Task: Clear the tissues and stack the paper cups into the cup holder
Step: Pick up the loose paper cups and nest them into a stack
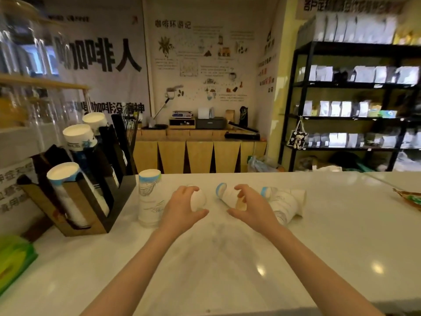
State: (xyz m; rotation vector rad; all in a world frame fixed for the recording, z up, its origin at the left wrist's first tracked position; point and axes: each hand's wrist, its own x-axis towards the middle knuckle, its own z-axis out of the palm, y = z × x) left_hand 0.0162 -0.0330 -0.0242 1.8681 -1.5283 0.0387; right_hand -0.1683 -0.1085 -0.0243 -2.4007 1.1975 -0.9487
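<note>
On the white counter, my left hand curls around a white paper cup lying on its side. My right hand hovers with fingers spread over a second lying cup with a blue rim; whether it touches is unclear. More cups lie to its right. A stack of upside-down cups stands left of my left hand. The black and brown cup holder at the left holds several cup stacks.
A green packet lies at the counter's left edge, and a brown wrapper at the far right. Behind the counter stand a wooden cabinet and black shelves of bags.
</note>
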